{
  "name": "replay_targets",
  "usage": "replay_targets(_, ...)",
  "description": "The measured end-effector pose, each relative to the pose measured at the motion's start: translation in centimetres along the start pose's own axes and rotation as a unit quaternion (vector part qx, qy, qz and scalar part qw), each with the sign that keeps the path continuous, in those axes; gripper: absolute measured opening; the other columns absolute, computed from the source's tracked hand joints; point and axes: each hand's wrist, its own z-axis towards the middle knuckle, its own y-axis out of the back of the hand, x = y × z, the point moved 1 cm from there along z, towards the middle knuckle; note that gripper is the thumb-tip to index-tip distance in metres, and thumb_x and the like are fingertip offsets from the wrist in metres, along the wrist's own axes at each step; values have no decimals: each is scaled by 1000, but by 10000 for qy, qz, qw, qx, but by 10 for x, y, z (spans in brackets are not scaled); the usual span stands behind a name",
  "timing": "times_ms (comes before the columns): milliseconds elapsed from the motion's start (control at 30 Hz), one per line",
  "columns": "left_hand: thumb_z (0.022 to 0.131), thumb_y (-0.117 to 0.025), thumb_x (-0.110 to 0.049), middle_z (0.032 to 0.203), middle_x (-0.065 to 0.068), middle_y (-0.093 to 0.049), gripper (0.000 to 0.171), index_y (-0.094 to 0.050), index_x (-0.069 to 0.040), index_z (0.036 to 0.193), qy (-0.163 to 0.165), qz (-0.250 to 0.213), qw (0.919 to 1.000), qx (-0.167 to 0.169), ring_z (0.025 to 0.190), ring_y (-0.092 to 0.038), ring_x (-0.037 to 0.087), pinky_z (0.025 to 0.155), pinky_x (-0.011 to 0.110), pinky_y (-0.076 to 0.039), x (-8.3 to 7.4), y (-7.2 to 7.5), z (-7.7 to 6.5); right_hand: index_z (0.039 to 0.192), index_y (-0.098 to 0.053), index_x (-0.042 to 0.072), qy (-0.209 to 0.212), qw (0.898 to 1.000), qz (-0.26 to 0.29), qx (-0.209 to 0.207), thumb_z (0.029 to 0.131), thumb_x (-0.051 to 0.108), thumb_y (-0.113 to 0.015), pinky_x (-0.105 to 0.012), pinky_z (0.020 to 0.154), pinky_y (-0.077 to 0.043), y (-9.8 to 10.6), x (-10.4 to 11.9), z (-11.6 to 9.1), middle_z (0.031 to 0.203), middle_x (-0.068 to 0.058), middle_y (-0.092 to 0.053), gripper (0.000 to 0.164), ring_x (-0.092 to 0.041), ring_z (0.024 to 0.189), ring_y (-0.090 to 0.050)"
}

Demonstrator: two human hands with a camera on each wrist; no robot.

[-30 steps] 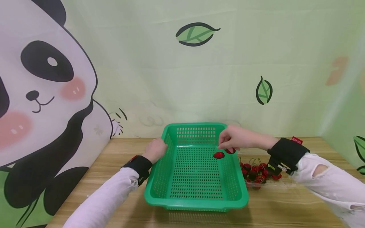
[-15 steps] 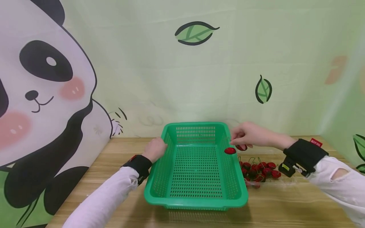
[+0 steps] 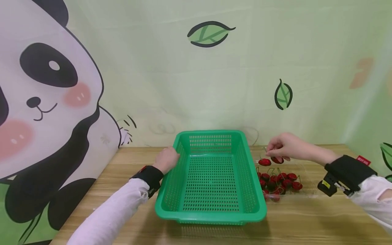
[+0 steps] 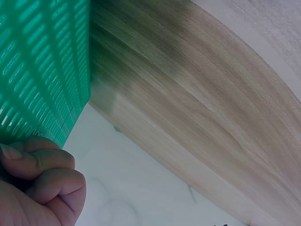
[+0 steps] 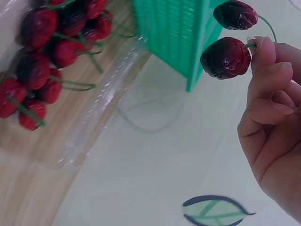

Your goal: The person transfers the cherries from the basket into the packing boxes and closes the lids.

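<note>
A green plastic basket point(image 3: 211, 217) with slotted walls stands on the table. My left hand point(image 3: 166, 160) grips its left rim; in the left wrist view the curled fingers point(image 4: 54, 162) lie against the green wall. To the right of the basket, my right hand point(image 3: 288, 147) pinches the green stems of two dark red cherries point(image 5: 225, 57) between thumb and fingertips. Both cherries hang from the hand, above a clear plastic tray point(image 3: 310, 196). Inside that tray, several more cherries point(image 3: 277, 183) with stems lie in a heap, partly hidden behind the basket's right side.
The wooden table point(image 3: 303, 221) carries both containers. Close behind it hangs a pale green backdrop point(image 3: 153, 68) printed with a panda and leaves. The tray sits right beside the basket's right wall.
My right hand has moved right with the two cherries, from over the basket's right side to above the tray. My left hand has stayed on the rim.
</note>
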Motion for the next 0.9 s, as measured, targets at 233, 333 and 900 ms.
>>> replay_targets(233, 106, -52, -20, 114, 30, -67, 38, -60, 15, 120, -37, 84, 10000, 25, 107, -69, 43, 86, 52, -59, 0, 1, 0, 88, -72, 6, -221, 9997, -36, -27, 101, 11, -65, -22, 49, -40, -1, -22, -14, 60, 4, -56, 15, -4, 47, -43)
replay_targets(333, 106, -52, -20, 115, 30, -67, 38, -60, 15, 119, -45, 83, 10000, 4, 108, -69, 43, 87, 53, -58, -1, 2, 0, 88, -72, 5, -275, 9996, -93, -25, 101, 10, -65, -22, 49, -41, -2, -31, -21, 60, 5, -56, 16, -3, 48, -44)
replay_targets(900, 106, -52, -20, 112, 30, -68, 38, -60, 15, 117, -6, 11, 10000, 16, 104, -70, 43, 84, 52, -59, 0, -2, 1, 89, -72, 3, -282, 9988, 240, 308, 100, 8, -64, -21, 46, -38, -13, -71, -47, 60, 7, -57, 14, 1, 47, -40)
